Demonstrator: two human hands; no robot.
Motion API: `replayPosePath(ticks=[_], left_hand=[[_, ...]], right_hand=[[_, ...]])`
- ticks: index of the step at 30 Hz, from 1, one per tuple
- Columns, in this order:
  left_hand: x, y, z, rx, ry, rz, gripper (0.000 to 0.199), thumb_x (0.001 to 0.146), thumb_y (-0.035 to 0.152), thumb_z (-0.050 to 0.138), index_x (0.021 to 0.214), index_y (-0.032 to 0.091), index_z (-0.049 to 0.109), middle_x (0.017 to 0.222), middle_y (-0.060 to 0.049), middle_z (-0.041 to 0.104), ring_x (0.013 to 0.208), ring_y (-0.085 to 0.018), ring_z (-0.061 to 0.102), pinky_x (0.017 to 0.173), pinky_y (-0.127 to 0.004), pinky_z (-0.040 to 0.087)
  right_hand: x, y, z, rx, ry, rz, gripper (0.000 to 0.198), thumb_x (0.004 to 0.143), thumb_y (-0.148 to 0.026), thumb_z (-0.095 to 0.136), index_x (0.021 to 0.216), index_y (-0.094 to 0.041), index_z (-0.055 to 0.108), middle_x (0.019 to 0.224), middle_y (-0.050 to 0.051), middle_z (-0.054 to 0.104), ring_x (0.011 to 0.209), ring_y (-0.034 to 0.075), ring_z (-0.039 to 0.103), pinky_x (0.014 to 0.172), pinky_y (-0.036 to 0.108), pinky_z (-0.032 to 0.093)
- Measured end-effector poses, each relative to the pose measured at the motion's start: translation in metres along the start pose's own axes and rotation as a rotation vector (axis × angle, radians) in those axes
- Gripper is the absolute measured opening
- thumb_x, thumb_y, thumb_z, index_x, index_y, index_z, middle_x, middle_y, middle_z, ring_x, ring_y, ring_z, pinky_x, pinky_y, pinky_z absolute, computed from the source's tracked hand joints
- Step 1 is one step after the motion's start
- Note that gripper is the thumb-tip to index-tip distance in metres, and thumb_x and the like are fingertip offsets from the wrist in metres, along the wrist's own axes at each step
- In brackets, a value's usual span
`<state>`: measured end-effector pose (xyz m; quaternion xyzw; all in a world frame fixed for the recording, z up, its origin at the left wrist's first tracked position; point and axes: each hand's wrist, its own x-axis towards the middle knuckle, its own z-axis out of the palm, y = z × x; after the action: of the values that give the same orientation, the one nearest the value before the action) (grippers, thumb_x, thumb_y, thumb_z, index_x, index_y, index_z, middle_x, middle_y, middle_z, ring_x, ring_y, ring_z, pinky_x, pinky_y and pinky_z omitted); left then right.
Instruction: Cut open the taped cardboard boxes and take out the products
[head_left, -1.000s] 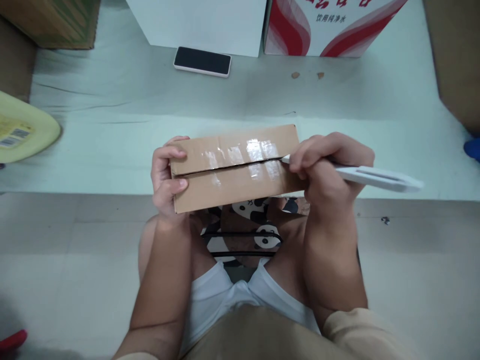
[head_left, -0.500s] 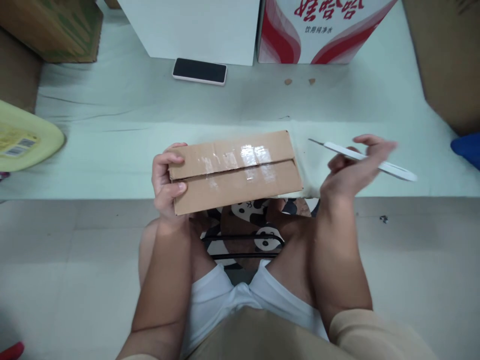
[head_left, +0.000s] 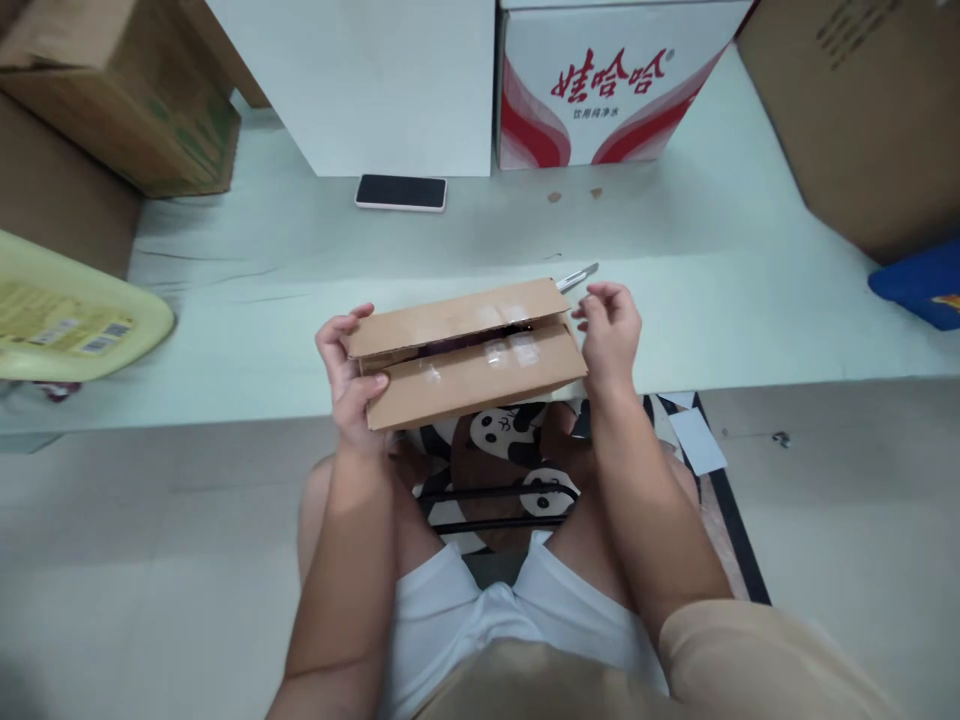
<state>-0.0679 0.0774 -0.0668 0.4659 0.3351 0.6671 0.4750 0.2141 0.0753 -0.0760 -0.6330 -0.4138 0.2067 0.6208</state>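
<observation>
My left hand (head_left: 349, 380) grips the left end of a small cardboard box (head_left: 480, 385), thumb on the near flap and fingers around the far side. A dark gap shows between the two top flaps, with clear tape pieces along them; the far flap is raised slightly. The contents are too dark to make out. My right hand (head_left: 611, 335) is at the box's right end, fingers loosely bent with nothing visible in them; whether they touch the cardboard is unclear. Beyond that corner lies a craft knife (head_left: 579, 277), blade pointing right, its other end hidden behind the box.
A phone (head_left: 401, 193) lies before a white box (head_left: 390, 90) and a red-and-white water carton (head_left: 592, 100). Larger cartons flank the table (head_left: 285, 240). A yellow bottle (head_left: 82, 310) is at left, a blue object (head_left: 919, 285) at right. Small brown scraps lie near the carton.
My right hand has let go of the craft knife, now lying beyond the box, and moved left to the box's right end. The gap between the flaps has widened. The view has shifted.
</observation>
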Motion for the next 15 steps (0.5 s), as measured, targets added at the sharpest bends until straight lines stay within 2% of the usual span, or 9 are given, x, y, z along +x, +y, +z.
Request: replayPosePath(ticks=[2,4,7,9,12,15], left_hand=[[0.0,0.003,-0.004,-0.009,0.046,-0.083,0.069,0.052,0.033,0.087,0.113,0.034,0.055,0.119,0.0,0.058,0.109,-0.022,0.056,0.092,-0.034,0.048],[0.001,0.006,-0.009,0.027,0.092,-0.127,0.068,0.052,0.03,0.089,0.111,0.033,0.055,0.107,0.001,0.056,0.099,-0.018,0.058,0.084,-0.029,0.049],[0.0,0.011,-0.013,0.106,0.118,-0.126,0.056,0.06,0.035,0.091,0.105,0.029,0.058,0.095,0.002,0.056,0.08,-0.013,0.056,0.071,-0.025,0.047],[-0.001,0.014,-0.012,0.156,0.115,-0.073,0.046,0.068,0.041,0.09,0.101,0.027,0.062,0.091,0.001,0.057,0.076,-0.013,0.056,0.07,-0.025,0.047],[-0.001,0.017,-0.007,0.15,0.097,-0.008,0.043,0.071,0.05,0.088,0.1,0.025,0.068,0.097,-0.002,0.063,0.088,-0.017,0.063,0.08,-0.028,0.053],[-0.002,0.019,0.002,0.091,0.022,-0.04,0.045,0.072,0.06,0.083,0.099,0.025,0.073,0.104,-0.005,0.069,0.107,-0.025,0.067,0.096,-0.036,0.055]], right_hand=[[-0.014,-0.021,-0.001,0.115,-0.045,-0.051,0.025,0.094,-0.039,0.051,0.079,-0.022,0.06,0.073,-0.001,0.06,0.066,0.013,0.057,0.065,0.028,0.047],[-0.027,-0.038,-0.004,0.122,-0.107,-0.119,0.034,0.097,-0.044,0.049,0.075,-0.022,0.062,0.072,0.0,0.06,0.067,0.014,0.057,0.062,0.028,0.045],[-0.038,-0.048,-0.003,0.065,-0.064,-0.212,0.035,0.097,-0.047,0.05,0.078,-0.023,0.066,0.078,0.001,0.065,0.076,0.017,0.061,0.068,0.031,0.047],[-0.042,-0.049,0.0,0.044,-0.009,-0.26,0.036,0.097,-0.05,0.051,0.08,-0.023,0.068,0.079,0.002,0.066,0.079,0.018,0.062,0.073,0.033,0.049],[-0.042,-0.049,0.006,0.063,0.003,-0.252,0.036,0.096,-0.056,0.056,0.089,-0.024,0.072,0.088,0.003,0.07,0.085,0.019,0.065,0.08,0.034,0.052],[-0.039,-0.048,0.011,0.181,-0.087,-0.211,0.038,0.094,-0.061,0.059,0.094,-0.027,0.075,0.105,0.005,0.075,0.107,0.023,0.069,0.098,0.042,0.054]])
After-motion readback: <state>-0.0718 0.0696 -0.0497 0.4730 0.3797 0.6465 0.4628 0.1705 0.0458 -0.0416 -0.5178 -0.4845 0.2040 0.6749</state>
